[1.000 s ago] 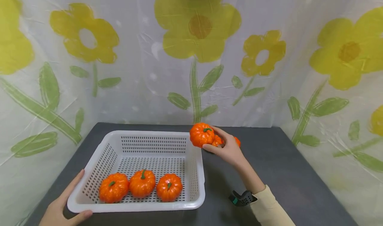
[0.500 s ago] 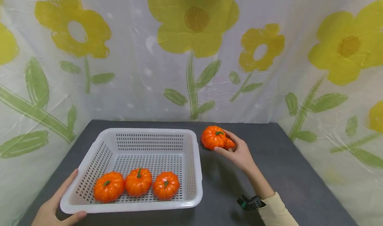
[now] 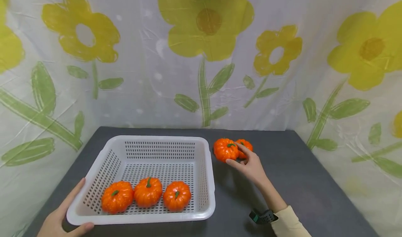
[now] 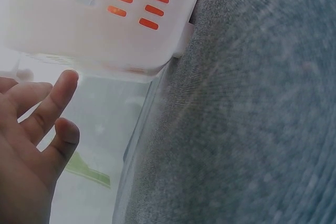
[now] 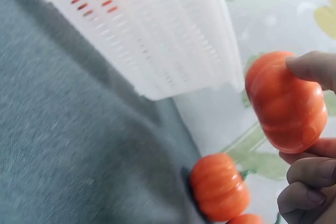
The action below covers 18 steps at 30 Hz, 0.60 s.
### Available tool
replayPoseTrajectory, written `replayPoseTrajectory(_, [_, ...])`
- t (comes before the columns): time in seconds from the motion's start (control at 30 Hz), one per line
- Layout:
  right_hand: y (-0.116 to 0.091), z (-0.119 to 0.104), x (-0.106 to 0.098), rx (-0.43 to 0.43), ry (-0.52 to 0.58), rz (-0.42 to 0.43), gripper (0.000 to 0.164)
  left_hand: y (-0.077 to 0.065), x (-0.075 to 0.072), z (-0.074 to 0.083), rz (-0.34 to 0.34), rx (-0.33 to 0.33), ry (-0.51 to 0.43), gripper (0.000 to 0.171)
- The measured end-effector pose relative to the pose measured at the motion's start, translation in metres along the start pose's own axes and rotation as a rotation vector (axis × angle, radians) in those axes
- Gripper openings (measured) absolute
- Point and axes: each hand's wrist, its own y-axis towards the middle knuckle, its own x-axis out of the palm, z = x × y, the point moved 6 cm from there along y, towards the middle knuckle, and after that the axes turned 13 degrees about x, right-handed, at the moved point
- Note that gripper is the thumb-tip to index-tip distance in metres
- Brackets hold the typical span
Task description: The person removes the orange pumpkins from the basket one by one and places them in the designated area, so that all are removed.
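My right hand pinches an orange toy pumpkin with a green stem, just right of the basket. In the right wrist view, the thumb lies on one side of this pumpkin and fingers on the other. Beside it, partly hidden by the hand, is another pumpkin; two more pumpkins show below in the right wrist view, one cut off by the edge. A white perforated plastic basket contains three pumpkins along its front. My left hand, fingers fairly straight and spread, rests at its front left corner.
The dark grey table carries everything and extends right of the basket. A white sheet printed with yellow flowers hangs behind and along both sides. A black band is around my right wrist.
My right hand has carried the pumpkin from beside the basket's right rim rightward and down, close to the other pumpkins. The left hand stays at the basket corner; the head view shifts slightly.
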Motion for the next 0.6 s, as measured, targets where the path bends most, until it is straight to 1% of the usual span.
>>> replayPoseTrajectory(0.17, [0.001, 0.02, 0.007, 0.012, -0.053, 0.015, 0.072, 0.0, 0.0, 0.0, -0.045, -0.028, -0.001, 0.119])
replayPoseTrajectory(0.3, [0.002, 0.034, 0.015, 0.018, -0.087, -0.01, 0.071, -0.001, 0.002, -0.007, -0.083, -0.051, 0.002, 0.119])
replayPoseTrajectory(0.43, [0.003, 0.043, 0.022, 0.024, -0.105, -0.031, 0.072, 0.0, 0.003, -0.006, -0.086, -0.051, 0.007, 0.118])
replayPoseTrajectory(0.6, [0.004, 0.052, 0.029, 0.028, -0.104, -0.056, 0.074, 0.004, 0.002, -0.001, -0.103, -0.058, -0.019, 0.116])
